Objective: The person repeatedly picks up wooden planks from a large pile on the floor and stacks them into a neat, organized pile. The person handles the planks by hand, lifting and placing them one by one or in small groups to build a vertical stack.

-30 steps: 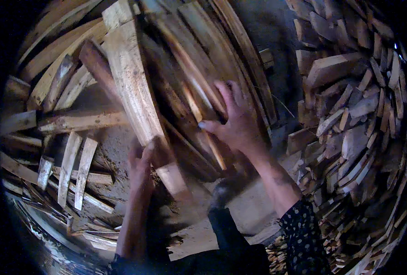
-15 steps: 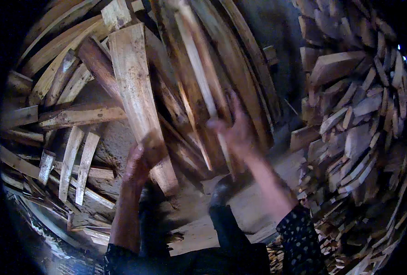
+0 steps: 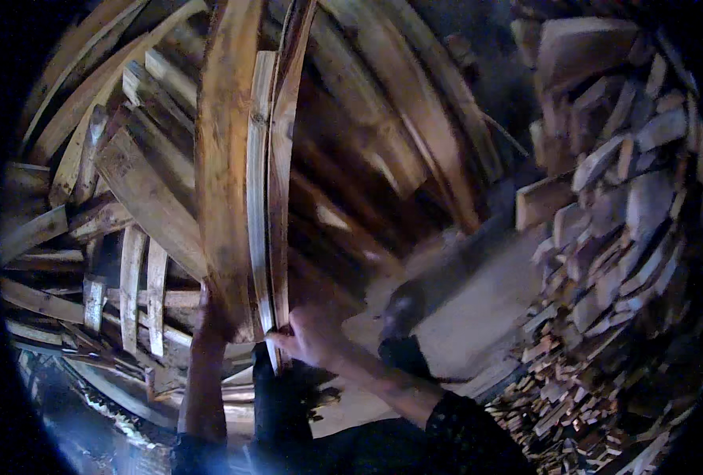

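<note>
Judging by the lie of the wood, handling is mid-step: three long pieces are lined up side by side at the hands, none set down. The wide plank [image 3: 228,158] is stood lengthwise ahead of the body, with the pale strip [image 3: 260,182] just right of it and the darker strip [image 3: 284,158] alongside that. The pale strip's lower end is clasped by the right hand [image 3: 308,336], thumb across it; whether the darker strip is caught in the same grip can't be told. The left hand [image 3: 213,317] is placed at the wide plank's lower left edge; its fingers are lost in shadow, so closed or loose can't be told.

Left unhandled: the slanted board [image 3: 149,202] to the left, two upright pale slats [image 3: 132,289], and the long leaning boards [image 3: 438,150] to the right. Rough pieces are already piled high in the wood stack [image 3: 605,182] at far right; any link to the held lengths isn't shown.

Upper ends of the wide plank and darker strip are cut off by the frame. The area behind the held pieces is dark and blurred; the board count there can't be made out.
</note>
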